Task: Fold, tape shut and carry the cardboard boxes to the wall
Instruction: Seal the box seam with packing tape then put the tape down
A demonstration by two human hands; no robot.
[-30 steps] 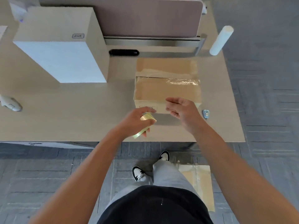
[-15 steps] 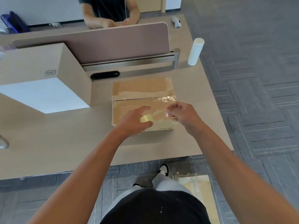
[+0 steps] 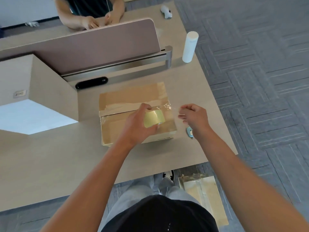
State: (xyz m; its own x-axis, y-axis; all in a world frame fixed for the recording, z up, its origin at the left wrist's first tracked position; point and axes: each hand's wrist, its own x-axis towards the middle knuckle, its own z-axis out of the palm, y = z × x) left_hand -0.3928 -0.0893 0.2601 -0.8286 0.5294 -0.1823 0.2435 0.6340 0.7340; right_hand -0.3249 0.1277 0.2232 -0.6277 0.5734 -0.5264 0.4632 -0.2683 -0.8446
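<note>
The cardboard box point(image 3: 133, 114) sits on the bench point(image 3: 50, 161), flaps down, old tape across its top. Above it the left hand point(image 3: 138, 124) wraps its grip around a yellowish tape roll point(image 3: 154, 118). The right hand point(image 3: 194, 117), just off the box's right edge, pinches the clear tape end point(image 3: 172, 108) drawn from the roll. A small blue cutter point(image 3: 189, 131) lies beside the box
</note>
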